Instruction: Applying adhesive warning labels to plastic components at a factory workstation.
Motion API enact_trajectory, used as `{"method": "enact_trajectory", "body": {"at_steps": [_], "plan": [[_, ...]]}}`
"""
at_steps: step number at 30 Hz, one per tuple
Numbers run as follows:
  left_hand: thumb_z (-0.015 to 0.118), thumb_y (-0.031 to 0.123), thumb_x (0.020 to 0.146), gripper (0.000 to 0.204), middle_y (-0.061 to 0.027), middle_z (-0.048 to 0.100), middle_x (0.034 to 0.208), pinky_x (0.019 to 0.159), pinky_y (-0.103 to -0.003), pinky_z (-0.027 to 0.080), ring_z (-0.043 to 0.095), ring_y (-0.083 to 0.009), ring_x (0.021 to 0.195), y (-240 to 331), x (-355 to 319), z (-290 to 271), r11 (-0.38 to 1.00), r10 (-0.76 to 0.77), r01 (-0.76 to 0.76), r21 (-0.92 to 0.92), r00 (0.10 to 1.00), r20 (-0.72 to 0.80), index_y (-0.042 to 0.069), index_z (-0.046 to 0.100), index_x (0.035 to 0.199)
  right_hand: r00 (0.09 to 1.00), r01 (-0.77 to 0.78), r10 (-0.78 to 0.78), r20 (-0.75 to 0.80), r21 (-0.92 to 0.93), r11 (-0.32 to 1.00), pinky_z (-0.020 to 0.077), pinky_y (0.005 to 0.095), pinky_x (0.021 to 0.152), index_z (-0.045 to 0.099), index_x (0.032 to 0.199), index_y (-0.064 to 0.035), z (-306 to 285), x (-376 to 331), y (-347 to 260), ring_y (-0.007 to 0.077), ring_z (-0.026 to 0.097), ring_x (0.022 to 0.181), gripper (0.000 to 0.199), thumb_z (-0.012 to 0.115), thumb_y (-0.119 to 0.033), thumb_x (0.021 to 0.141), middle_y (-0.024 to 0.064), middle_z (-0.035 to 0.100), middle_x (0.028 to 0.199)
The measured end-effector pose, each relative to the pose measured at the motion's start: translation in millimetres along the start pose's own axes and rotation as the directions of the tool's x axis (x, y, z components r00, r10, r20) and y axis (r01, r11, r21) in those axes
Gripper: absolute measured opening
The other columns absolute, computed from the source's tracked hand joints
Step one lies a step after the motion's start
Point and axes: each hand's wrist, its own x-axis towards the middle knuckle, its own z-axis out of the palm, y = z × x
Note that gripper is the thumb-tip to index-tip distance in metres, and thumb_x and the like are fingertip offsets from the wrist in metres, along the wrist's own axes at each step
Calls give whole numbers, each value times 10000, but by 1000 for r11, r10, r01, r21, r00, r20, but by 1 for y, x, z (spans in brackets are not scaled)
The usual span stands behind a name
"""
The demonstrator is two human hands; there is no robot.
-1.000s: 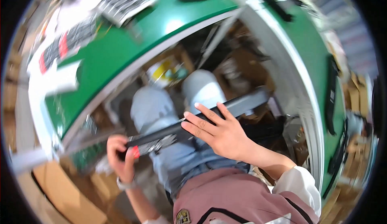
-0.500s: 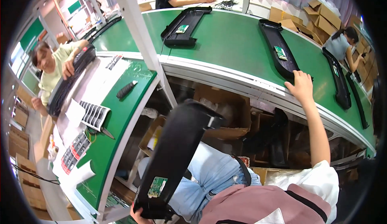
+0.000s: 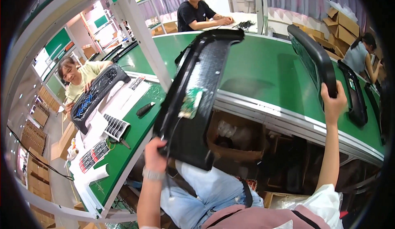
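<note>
My left hand [image 3: 156, 157] is closed on the near end of a long black plastic housing [image 3: 210, 66], its hollow inner side up. A green circuit board [image 3: 191, 102] sits inside it, with a thin cable trailing from the near end. This housing hangs tilted over the edge of the green conveyor [image 3: 255, 68]. My right hand [image 3: 334, 101] grips the near end of a second black housing [image 3: 314, 47], tipped up on its side over the conveyor. Its inside mostly faces away from view. Another housing on the conveyor is largely hidden behind the left one.
A green side bench [image 3: 142, 124] on the left carries a black-handled tool [image 3: 145, 109] and label sheets [image 3: 116, 127]. There a co-worker [image 3: 84, 78] handles another housing. A white post [image 3: 144, 35] rises beside the left housing. Further housings [image 3: 354, 93] lie right; an open carton [image 3: 236, 136] stands below.
My left hand has lifted its housing from beside my lap up to the conveyor's edge. With my right hand, the other housing has gone from lying flat to tipped up. The view has shifted.
</note>
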Motion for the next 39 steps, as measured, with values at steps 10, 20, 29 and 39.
{"method": "enact_trajectory", "body": {"at_steps": [10, 20, 29, 39], "plan": [[672, 523, 836, 680, -196, 595, 1203, 877, -434, 508, 591, -311, 1107, -62, 186, 230, 812, -208, -18, 584, 926, 317, 5, 513, 1247, 957, 283, -289, -19, -153, 947, 507, 365, 715, 573, 1006, 25, -62, -38, -39, 327, 606, 756, 441, 790, -106, 645, 164, 597, 883], [702, 181, 872, 852, -97, 566, 1139, 858, -283, 468, 572, -139, 977, -25, -3, 253, 810, 178, -498, 310, 713, 679, 12, 151, 1499, 579, 655, -774, 257, 419, 629, 343, 250, 423, 588, 762, -12, 5, -86, -89, 148, 499, 522, 163, 665, -10, 618, 19, 458, 637], [493, -72, 702, 753, -160, 522, 1330, 1040, -304, 369, 516, -204, 1210, -3, -39, 97, 816, 354, -548, 185, 727, 589, -21, 328, 1436, 453, 357, -734, 506, 652, 669, 454, 418, 881, 661, 1094, -72, -18, -108, -200, 221, 631, 872, 348, 598, -134, 757, 88, 633, 979], [594, -121, 683, 632, -170, 536, 1359, 1103, -363, 340, 479, -230, 1290, -44, -113, -178, 861, -45, -179, 476, 906, 422, -79, 523, 1309, 358, 190, -864, 353, 879, 437, 513, 339, 712, 666, 1094, -115, 23, -113, -242, 223, 644, 820, 345, 626, -118, 752, 79, 633, 932]]}}
